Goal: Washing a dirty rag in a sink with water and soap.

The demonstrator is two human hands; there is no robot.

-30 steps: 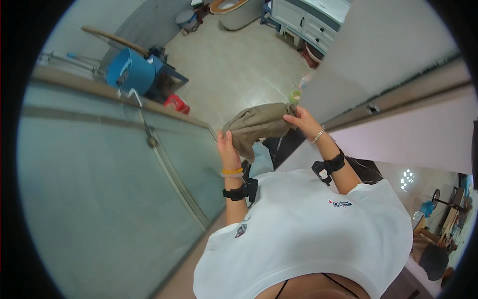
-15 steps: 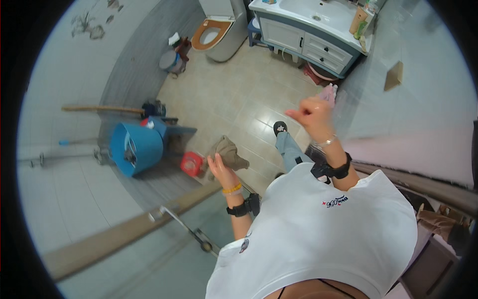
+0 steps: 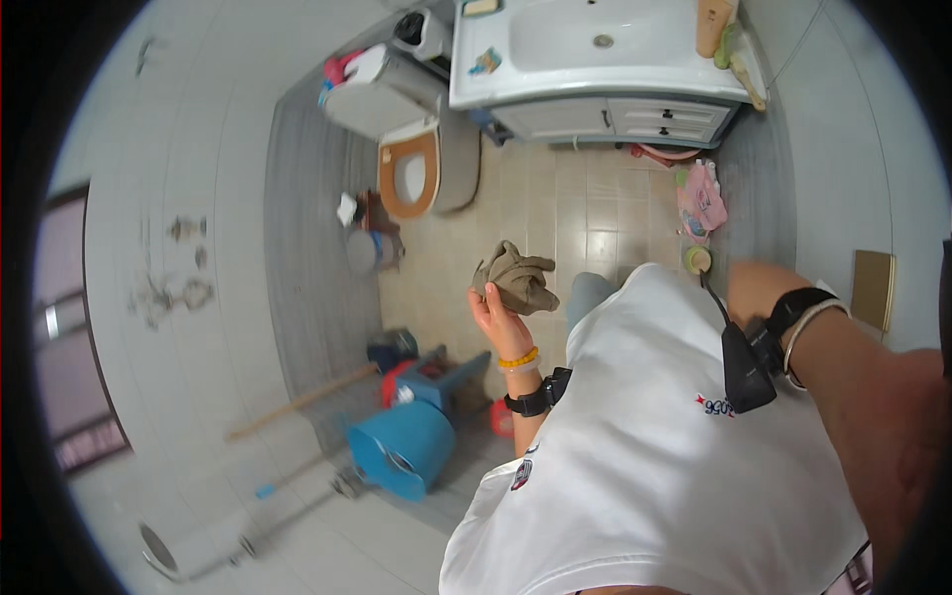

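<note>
My left hand [image 3: 499,319] grips a crumpled brown cloth [image 3: 516,278]; a blue plastic bucket [image 3: 405,451] sits below-left, a toilet [image 3: 409,174] beyond. My right hand's grip I cannot tell.

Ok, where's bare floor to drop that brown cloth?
Left hand holds the brown cloth. Bare tan floor lies between toilet and vanity cabinet. Crowded beside the blue bucket and by the pink items.
</note>
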